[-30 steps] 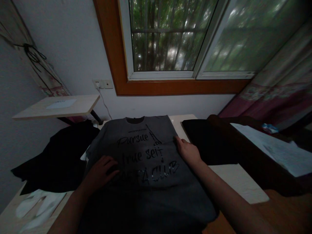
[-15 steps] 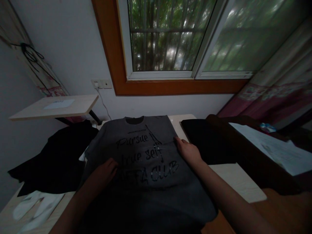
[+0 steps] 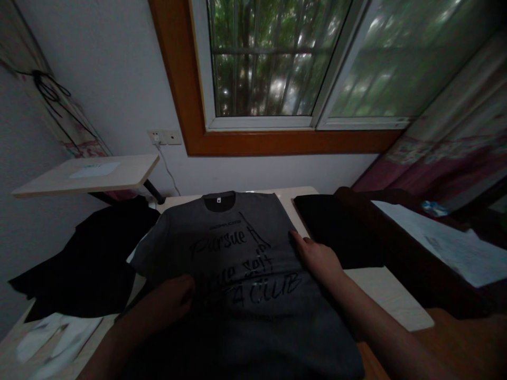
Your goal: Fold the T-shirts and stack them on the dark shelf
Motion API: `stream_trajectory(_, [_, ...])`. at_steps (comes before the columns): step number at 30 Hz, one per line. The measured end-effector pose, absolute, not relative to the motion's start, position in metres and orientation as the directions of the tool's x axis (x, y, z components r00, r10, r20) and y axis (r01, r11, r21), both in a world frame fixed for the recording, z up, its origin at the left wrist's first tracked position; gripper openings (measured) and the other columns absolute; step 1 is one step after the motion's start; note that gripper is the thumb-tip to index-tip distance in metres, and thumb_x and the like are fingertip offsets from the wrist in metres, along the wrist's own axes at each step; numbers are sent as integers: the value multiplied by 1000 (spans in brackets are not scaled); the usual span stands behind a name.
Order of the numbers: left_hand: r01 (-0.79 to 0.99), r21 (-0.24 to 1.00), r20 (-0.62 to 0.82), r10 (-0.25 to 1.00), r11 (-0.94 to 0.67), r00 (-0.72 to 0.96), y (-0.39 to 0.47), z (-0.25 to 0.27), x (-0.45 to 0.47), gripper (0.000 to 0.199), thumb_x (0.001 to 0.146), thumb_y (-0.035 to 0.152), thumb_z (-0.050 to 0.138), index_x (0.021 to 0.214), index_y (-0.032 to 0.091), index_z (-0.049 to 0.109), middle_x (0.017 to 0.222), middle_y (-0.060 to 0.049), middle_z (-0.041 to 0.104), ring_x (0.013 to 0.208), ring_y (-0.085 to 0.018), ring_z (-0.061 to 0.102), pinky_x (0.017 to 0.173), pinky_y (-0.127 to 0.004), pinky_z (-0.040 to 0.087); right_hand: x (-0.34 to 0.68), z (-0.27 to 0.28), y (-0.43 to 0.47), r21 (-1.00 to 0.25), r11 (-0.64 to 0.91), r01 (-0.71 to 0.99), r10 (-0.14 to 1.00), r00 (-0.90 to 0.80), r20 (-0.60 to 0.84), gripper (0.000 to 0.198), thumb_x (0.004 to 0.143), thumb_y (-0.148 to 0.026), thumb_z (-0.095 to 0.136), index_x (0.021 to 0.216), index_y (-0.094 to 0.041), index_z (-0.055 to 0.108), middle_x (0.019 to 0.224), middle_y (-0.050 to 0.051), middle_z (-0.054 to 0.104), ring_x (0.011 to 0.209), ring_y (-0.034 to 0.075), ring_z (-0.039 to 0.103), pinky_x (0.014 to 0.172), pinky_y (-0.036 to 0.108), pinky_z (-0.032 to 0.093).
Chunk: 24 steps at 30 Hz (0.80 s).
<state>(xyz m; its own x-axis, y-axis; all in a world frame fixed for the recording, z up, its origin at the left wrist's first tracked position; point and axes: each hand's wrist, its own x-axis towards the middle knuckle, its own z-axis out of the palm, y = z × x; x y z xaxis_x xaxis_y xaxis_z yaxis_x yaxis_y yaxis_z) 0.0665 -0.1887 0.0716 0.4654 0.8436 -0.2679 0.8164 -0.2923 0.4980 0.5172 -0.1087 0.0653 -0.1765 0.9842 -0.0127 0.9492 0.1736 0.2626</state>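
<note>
Our right hand (image 3: 320, 259) nearly closed, pinching a grey shirt's (image 3: 257, 338) edge, our left hand (image 3: 176, 296) curled up, gripping its front, black cloth (image 3: 91, 253) left of our left hand

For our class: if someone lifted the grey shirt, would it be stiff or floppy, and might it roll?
The grey shirt is probably floppy, since its cloth creases across the print. It would likely sag if lifted by the edge the right hand holds. Rolling seems unlikely: it lies spread out, broad and low.
</note>
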Motion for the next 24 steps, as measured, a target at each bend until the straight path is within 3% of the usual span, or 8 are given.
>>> stream_trajectory(5, [824,510,-343,820,-248,459,-193,86,72,14,77,15,50,83,23,60,85,0,68,74,-17,63,63,-27,43,520,71,-121,297,184,937,982,-164,-92,56,98,-13,42,153,-24,35,97,12,72,74,24,74,57,27,48])
stream_trajectory(10, [790,531,-227,846,-307,482,-184,101,70,22,91,27,50,101,29,69,101,0,72,89,-18,68,81,-30,52,517,83,-122,276,170,946,985,-156,-73,54,101,-27,44,154,-27,33,98,12,71,77,26,72,58,29,49])
stream_trajectory(13, [853,429,-2,944,-298,331,-170,106,52,28,95,40,49,111,28,69,113,-4,70,101,-21,67,92,-35,52,508,96,-116,258,163,952,984,-177,34,46,102,-36,45,147,-28,41,109,14,68,93,28,69,63,29,49])
stream_trajectory(17, [974,203,271,962,-100,43,-151,105,6,39,91,48,50,115,23,68,117,-11,68,109,-31,63,102,-48,47,485,111,-98,201,194,960,977,-207,49,37,103,-37,43,137,-25,52,116,16,65,100,28,65,71,31,49])
stream_trajectory(20, [980,175,264,955,92,-137,-143,99,-28,50,93,52,42,121,17,66,121,-16,67,112,-34,63,102,-49,47,461,115,-81,141,271,952,961,-276,19,33,103,-36,44,132,-24,56,113,14,66,99,26,66,75,31,49])
stream_trajectory(24, [936,247,146,945,252,-292,-141,91,-51,49,93,54,38,106,20,71,104,-13,75,95,-31,70,87,-43,54,428,111,-62,51,395,917,919,-395,-12,31,103,-36,43,122,-23,63,109,12,70,96,25,68,78,32,49])
